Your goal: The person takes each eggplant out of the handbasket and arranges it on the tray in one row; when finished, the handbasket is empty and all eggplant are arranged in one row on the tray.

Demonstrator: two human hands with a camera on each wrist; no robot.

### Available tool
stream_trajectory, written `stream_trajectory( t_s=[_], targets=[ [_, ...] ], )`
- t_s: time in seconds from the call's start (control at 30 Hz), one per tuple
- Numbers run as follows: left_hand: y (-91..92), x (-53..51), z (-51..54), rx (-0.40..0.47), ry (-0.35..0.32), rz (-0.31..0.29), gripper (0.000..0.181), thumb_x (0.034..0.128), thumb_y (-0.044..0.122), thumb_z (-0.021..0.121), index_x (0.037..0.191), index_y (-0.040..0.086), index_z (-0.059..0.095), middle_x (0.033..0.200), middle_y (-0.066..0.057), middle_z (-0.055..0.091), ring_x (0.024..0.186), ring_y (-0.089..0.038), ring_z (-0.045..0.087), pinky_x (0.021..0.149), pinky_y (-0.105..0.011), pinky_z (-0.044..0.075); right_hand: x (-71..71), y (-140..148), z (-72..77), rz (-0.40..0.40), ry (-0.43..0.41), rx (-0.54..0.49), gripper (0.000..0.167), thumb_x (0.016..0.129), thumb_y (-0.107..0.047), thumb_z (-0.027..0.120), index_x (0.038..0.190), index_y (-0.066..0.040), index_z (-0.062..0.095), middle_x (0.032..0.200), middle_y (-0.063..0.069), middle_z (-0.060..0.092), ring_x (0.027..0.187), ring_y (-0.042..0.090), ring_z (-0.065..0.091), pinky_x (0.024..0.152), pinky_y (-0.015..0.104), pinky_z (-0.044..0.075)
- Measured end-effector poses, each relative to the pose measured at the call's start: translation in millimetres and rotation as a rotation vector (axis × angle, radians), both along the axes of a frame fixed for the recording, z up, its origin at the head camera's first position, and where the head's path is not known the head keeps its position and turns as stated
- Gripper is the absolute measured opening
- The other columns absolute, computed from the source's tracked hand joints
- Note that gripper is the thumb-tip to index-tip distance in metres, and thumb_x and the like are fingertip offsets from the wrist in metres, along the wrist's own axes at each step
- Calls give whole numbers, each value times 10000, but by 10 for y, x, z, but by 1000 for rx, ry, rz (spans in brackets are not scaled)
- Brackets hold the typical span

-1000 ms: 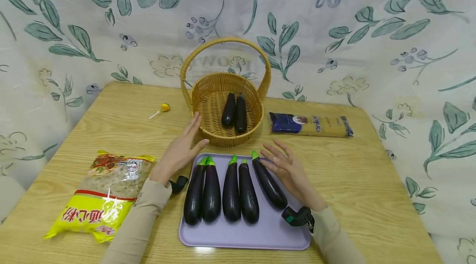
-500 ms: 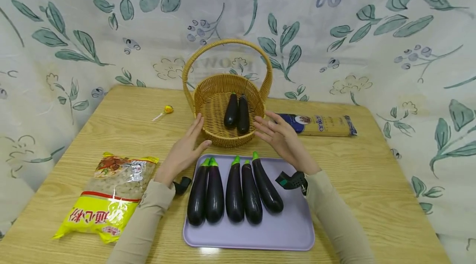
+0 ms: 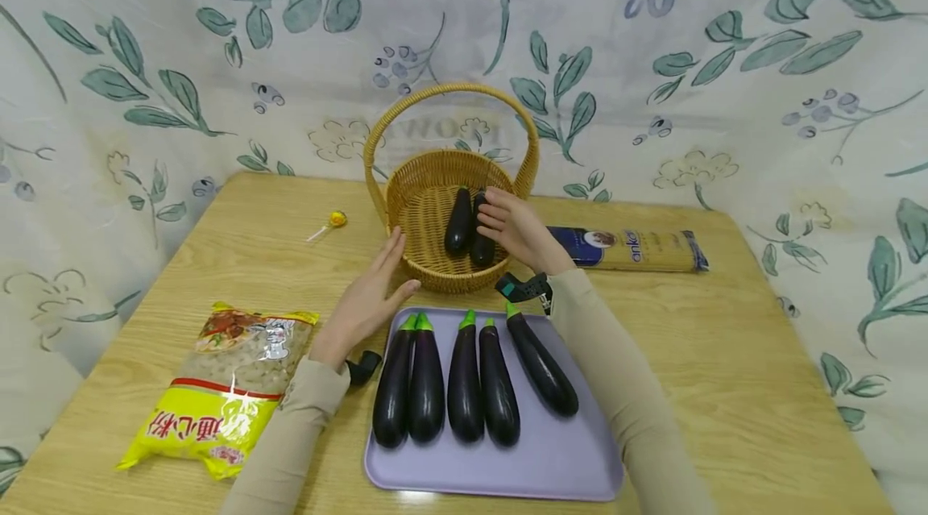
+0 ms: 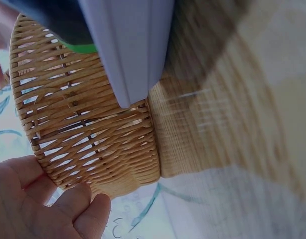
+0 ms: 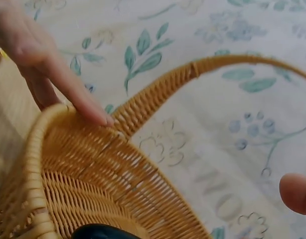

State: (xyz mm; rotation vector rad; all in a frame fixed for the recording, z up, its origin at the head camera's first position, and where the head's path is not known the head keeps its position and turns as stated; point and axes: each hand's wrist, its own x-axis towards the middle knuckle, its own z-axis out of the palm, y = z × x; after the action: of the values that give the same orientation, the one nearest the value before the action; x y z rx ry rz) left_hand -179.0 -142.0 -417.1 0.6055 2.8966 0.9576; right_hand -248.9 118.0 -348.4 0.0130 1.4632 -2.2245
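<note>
My left hand (image 3: 362, 301) lies at the left side of a wicker basket (image 3: 415, 197), its fingers against the rim. In the right wrist view, a fingertip of that left hand (image 5: 58, 74) meets the rim beside the handle's base. Over the basket's right side hovers my right hand (image 3: 522, 229), fingers extended and holding nothing. It partly covers one of two eggplants (image 3: 458, 223) inside the basket. Nearer to me, a lilac tray (image 3: 493, 484) bears several eggplants (image 3: 464, 394) with green stem ends. The left wrist view shows the basket wall (image 4: 93, 129) and the tray's edge (image 4: 138, 55).
At left lies a yellow bag of pasta (image 3: 217, 394). A lollipop (image 3: 337, 219) is left of the basket. To its right is a pack of spaghetti (image 3: 638, 249), partly behind my right forearm. Patterned cloth (image 3: 290, 56) hangs behind the wooden table (image 3: 739, 386).
My right hand has moved from above the tray's right-hand eggplant, up and left to the basket's right side. That eggplant has shifted slightly. The left hand has stayed by the basket's left rim.
</note>
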Motion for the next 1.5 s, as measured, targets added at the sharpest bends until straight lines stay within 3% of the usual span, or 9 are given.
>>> stream_trajectory(
  t_s=[0.23,0.47,0.63,0.97,1.23,1.37,1.5],
  targets=[
    [7,60,-37,-8,10,0,793,986,594,370,1571,215,-8,1655,-50,-7,1363,-432,400,982,-596,451,-242,-231,-142,-44,-117,62,698,1030,-264,453,1575,-151,32,1633,179,-20,1521,328,20,1236,444,132],
    [0,21,-8,-3,0,8,783,980,605,372,1567,266,-19,1653,31,-38,1410,-387,350,1037,-589,413,-425,-439,-191,-100,-176,38,740,1017,-258,490,1576,-181,11,1632,190,-6,1520,336,26,1233,454,140],
    [14,11,-2,-20,1,8,784,984,595,376,1570,245,-12,1656,7,-17,1392,-392,378,1030,-578,424,-521,-536,-246,-125,-220,41,755,1008,-262,505,1576,-205,11,1627,202,8,1516,339,58,1221,472,181],
    [8,13,5,-17,13,18,805,976,608,378,1577,204,25,1657,9,0,1325,-409,463,980,-577,462,-632,-725,-173,-131,-260,18,723,1004,-275,512,1575,-214,73,1626,197,40,1515,341,70,1218,472,189],
    [32,21,-14,2,12,19,805,970,621,377,1580,206,56,1651,69,-15,1299,-412,492,959,-582,471,-633,-960,-249,-100,-294,39,787,1006,-279,510,1571,-258,-36,1622,198,84,1509,340,119,1212,492,195],
    [32,29,-1,-2,1,19,808,968,626,375,1580,207,54,1649,79,-25,1276,-420,511,944,-578,480,-672,-987,-299,-57,-310,43,747,1013,-309,489,1574,-245,0,1626,176,100,1510,325,131,1219,492,166],
    [20,32,10,-11,-5,25,801,971,613,384,1579,227,32,1649,78,-33,1254,-431,527,943,-582,480,-720,-1001,-346,13,-324,-6,695,1024,-345,452,1572,-220,44,1599,159,207,1447,296,280,1153,421,277]
  ],
)
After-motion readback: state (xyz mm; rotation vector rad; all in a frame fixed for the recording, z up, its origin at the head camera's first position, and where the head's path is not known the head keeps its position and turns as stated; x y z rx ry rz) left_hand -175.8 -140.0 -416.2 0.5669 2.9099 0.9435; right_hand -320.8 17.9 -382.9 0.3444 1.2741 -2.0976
